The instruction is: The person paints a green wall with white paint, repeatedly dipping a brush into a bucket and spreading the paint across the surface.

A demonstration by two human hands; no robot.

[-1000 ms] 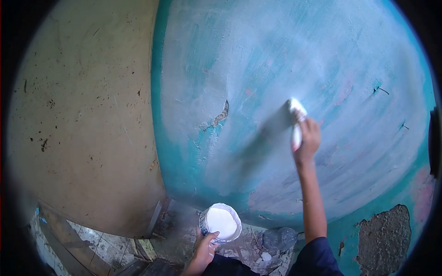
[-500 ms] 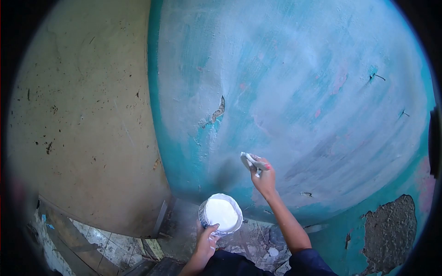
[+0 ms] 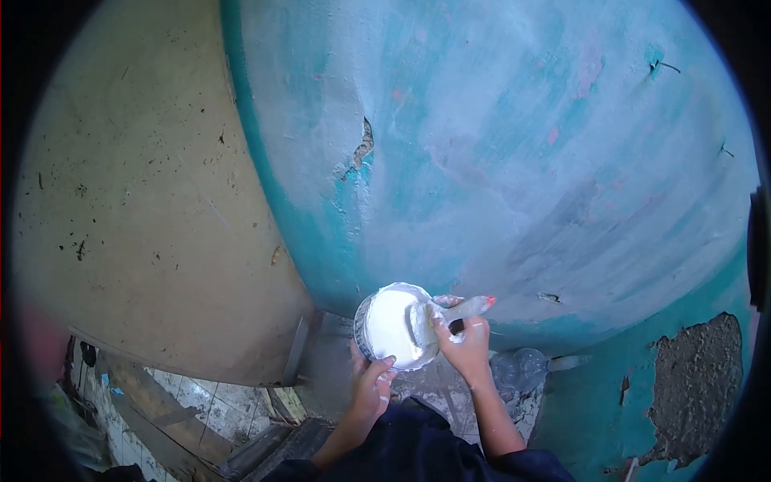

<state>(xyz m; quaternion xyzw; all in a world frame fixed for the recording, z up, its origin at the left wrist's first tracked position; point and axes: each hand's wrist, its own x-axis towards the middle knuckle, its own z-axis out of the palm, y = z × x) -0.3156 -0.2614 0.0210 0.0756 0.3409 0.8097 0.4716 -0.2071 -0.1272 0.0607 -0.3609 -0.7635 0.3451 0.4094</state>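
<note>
My left hand (image 3: 374, 384) is wrapped round the lower side of a round tub (image 3: 362, 329), its thumb over the rim. White paint (image 3: 389, 325) fills much of the tub. In my right hand (image 3: 468, 347) is a paintbrush (image 3: 466, 308) with a pale handle and a reddish end. Its bristle end is over the right side of the tub, at the paint. White smears mark the fingers of both hands. Behind the tub rises a turquoise wall (image 3: 321, 233) partly coated in whitish paint.
A beige panel (image 3: 152, 225) stands at the left. The wall has a small chipped crack (image 3: 363, 143), a large bare patch (image 3: 697, 390) at lower right and a protruding nail (image 3: 666, 66). On the floor are a clear plastic bottle (image 3: 518, 369) and wooden boards (image 3: 277, 450).
My right hand has come down from the wall with the paintbrush, and the bristles are now at the tub. The tub is slightly higher in view, and the view has tilted downward.
</note>
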